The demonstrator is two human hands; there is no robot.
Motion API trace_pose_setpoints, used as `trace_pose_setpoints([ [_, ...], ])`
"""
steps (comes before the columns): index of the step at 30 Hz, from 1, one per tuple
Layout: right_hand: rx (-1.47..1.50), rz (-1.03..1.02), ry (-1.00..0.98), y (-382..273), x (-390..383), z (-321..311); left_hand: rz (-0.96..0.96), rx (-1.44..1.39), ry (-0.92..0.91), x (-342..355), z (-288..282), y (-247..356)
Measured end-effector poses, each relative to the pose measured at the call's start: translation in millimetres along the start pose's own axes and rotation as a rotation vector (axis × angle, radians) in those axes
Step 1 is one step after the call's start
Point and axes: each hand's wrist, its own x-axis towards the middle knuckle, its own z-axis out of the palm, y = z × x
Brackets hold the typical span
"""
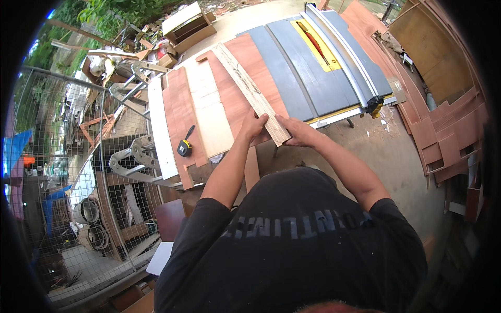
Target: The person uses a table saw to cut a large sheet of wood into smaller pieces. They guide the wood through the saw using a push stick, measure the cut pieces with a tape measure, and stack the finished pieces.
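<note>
A long, narrow stack of plywood strips [245, 81] lies slantwise over reddish plywood sheets [222, 78], its near end toward me. On the left side of that end, my left hand [254, 125] is closed around the strips, thumb on top. My right hand [295, 131] grips the same end from the right, its fingers partly hidden beneath. To the right stands a table saw [282, 62] with a grey top, a yellow insert [329, 61] and a red blade guard piece [311, 39]. A yellow and black tape measure [185, 147] rests on the boards to the left.
A silver rip fence [350, 62] crosses the saw's right side. Folding metal trestle legs [136, 156] stand left of the boards, beside a wire mesh fence [68, 172]. Stacked reddish panels [443, 130] fill the right side. An open wooden cabinet [188, 28] sits at the back.
</note>
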Motion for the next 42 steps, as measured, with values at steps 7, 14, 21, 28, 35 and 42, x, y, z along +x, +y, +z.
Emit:
trace_pose_setpoints([
  [7, -0.064, -0.107, -0.045, -4, 3, -8, -0.057, -0.039, 0.017, 6, -5, -10],
  [14, -0.272, -0.161, 0.101, -24, -6, 7, -0.111, -0.162, 0.074, -5, 5, 10],
  [21, -0.300, -0.143, 0.073, -20, -5, 6, -0.056, -0.162, 0.086, 0, 4, 0],
  [28, -0.351, -0.160, 0.096, -15, -9, 5, -0.109, -0.161, 0.094, -1, 8, 15],
  [35, -0.057, 0.494, -0.101, -76, 34, -4, -0.158, -0.160, 0.108, -3, 4, 23],
  [42, -0.322, 0.652, 0.038, -103, 55, 24, -0.134, -0.157, 0.041, 10, -8, -2],
])
